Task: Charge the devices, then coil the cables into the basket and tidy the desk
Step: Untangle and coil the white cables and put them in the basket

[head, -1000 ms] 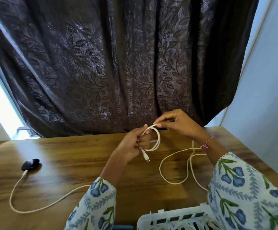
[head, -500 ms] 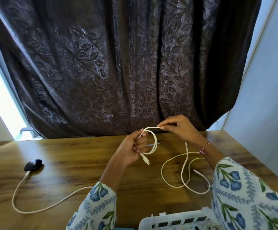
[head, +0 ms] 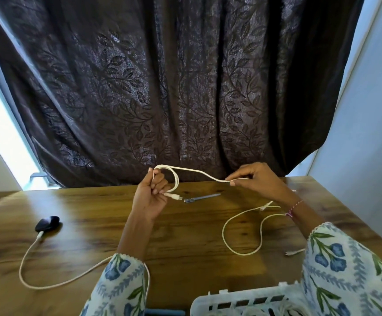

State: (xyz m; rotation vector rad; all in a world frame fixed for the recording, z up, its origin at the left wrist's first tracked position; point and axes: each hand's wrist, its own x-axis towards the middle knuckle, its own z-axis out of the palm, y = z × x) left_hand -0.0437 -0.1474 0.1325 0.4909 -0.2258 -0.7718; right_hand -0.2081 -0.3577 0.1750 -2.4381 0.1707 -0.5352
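Right, the white cable (head: 199, 173) is up in the air above the desk (head: 185, 236), just in front of the curtain (head: 185, 87). Left hand (head: 150, 197) has fingers curled round one small loop, w/ the plug end poking out toward the pen (head: 202, 197) lying on the desk just beyond. Right hand (head: 257, 180) pinches the strand btwn thumb & fingertips, pulled out to the side; the rest trails down onto the desk in loose curves nearer the basket (head: 238, 303).

Handling, by my guess: light, thin, soft, bends easily but springy, so loops will want to pop open unless clamped. Prob a bit slick, so it should slide through a light pinch. Best hold: loop stack in the left hand, feed w/ the right a short way along the strand, not by the connector (joint looks the weak spot). A second cable (head: 48, 281) runs to a dark device (head: 47, 223) at the desk's far left.
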